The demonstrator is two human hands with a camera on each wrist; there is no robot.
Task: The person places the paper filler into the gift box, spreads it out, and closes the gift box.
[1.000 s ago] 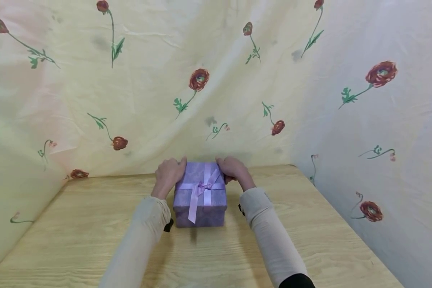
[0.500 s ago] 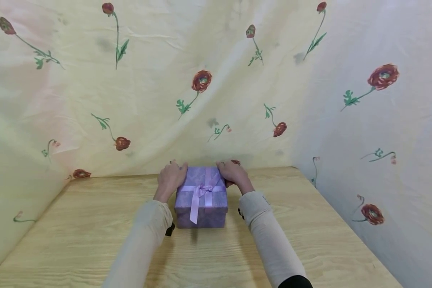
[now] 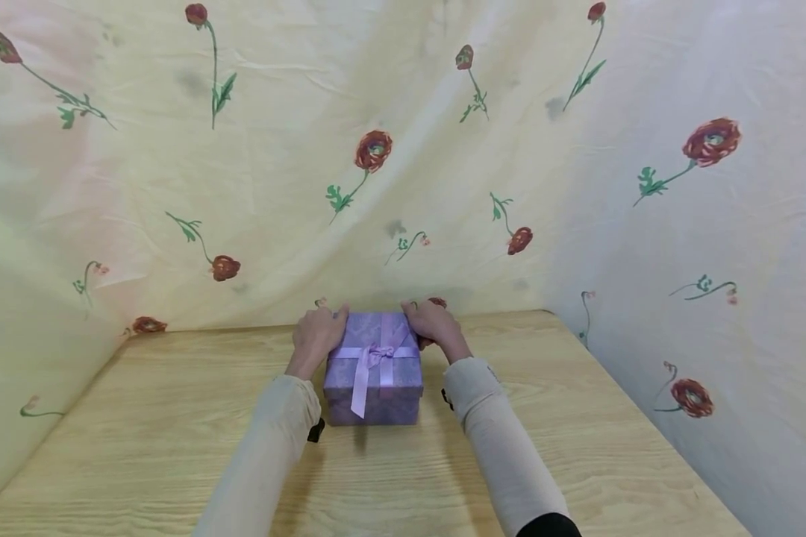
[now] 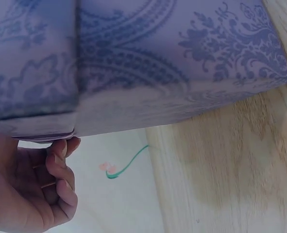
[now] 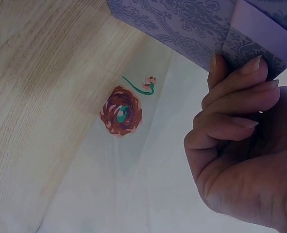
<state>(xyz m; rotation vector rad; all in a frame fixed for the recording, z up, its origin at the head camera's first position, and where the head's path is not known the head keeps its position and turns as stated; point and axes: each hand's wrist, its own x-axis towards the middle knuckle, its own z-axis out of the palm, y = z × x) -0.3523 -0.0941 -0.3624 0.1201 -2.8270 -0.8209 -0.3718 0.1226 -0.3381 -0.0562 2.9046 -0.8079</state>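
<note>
In the head view a purple patterned gift box (image 3: 372, 406) stands on the table, its lid (image 3: 359, 328) on top. A lilac ribbon with a bow (image 3: 375, 355) crosses the lid. My left hand (image 3: 317, 334) grips the lid's far left corner, thumb near the top edge. In the left wrist view its fingertips (image 4: 65, 145) touch the lid's lower edge, the other fingers curled. My right hand (image 3: 436, 324) grips the far right corner. Its curled fingers (image 5: 235, 90) reach the lid's edge in the right wrist view, beside the ribbon band. The inside of the box is hidden.
The box stands near the back of a light wooden table (image 3: 175, 418). Just behind it hangs a cream cloth (image 3: 275, 186) with red flowers, which also closes off the left and right sides.
Both hands and the far edge of the lid have come down slightly in the head view. A flower print behind the right hand has come into sight. The box's base stays in place.
</note>
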